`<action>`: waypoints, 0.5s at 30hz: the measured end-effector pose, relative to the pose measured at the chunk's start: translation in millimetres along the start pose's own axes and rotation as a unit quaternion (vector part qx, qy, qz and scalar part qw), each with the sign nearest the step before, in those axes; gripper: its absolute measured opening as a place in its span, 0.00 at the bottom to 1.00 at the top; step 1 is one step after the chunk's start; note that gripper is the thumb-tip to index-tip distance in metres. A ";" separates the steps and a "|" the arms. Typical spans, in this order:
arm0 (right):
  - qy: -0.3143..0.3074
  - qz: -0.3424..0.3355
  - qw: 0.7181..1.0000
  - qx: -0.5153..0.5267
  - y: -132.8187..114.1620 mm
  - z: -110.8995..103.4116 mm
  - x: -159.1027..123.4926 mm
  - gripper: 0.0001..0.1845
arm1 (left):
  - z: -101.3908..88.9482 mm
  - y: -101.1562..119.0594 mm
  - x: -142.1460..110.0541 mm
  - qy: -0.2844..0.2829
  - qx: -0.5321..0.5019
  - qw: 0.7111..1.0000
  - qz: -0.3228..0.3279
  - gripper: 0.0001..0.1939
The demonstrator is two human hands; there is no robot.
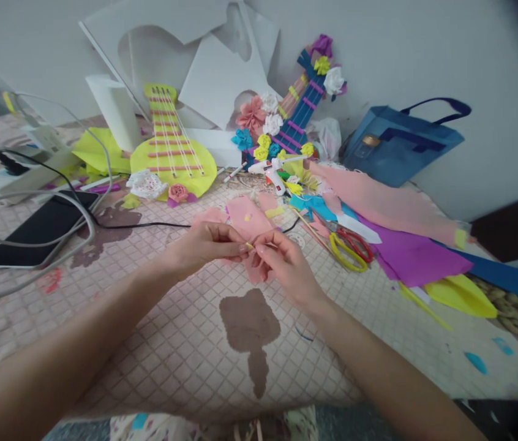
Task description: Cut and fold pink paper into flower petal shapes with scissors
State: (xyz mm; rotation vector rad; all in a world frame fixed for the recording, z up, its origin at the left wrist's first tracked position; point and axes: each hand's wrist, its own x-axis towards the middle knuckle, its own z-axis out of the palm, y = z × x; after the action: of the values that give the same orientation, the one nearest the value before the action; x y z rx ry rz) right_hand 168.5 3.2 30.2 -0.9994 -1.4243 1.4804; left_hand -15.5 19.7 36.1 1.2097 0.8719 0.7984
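Note:
My left hand (213,246) and my right hand (286,260) meet fingertip to fingertip above the table. Both are closed in a pinch on a tiny yellow piece of paper (249,246), most of it covered by the fingers. Pink crepe paper (244,215) lies just behind and below the fingers. Beyond the hands rests a white hot glue gun (274,171). Yellow-handled scissors (348,254) and a red-handled pair (357,242) lie to the right of my right hand, beside a thin wooden stick (314,231).
A yellow paper guitar (174,159) and a blue flower-trimmed one (302,122) lean at the back. Pink, purple and yellow paper (424,254) spreads right, near a blue bag (397,147). A black tablet (41,229) and cables (24,278) lie left. The quilted cloth (171,343) covers the table.

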 end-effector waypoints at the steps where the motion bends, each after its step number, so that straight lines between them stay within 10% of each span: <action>1: -0.001 0.004 1.000 -0.001 -0.4 0.0 -0.1 0.06 | -0.2 0.1 -0.1 0.001 0.002 1.000 0.002 0.07; 15: 0.009 -0.002 1.000 -0.024 4.9 -3.8 3.9 0.05 | -0.2 0.4 -1.8 -0.021 0.029 0.999 -0.010 0.07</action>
State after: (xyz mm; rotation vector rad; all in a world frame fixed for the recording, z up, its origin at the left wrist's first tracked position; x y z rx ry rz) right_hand 170.6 8.1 25.2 -1.0366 -1.4538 1.4365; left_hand -16.5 18.3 36.7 1.2634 0.8759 0.7339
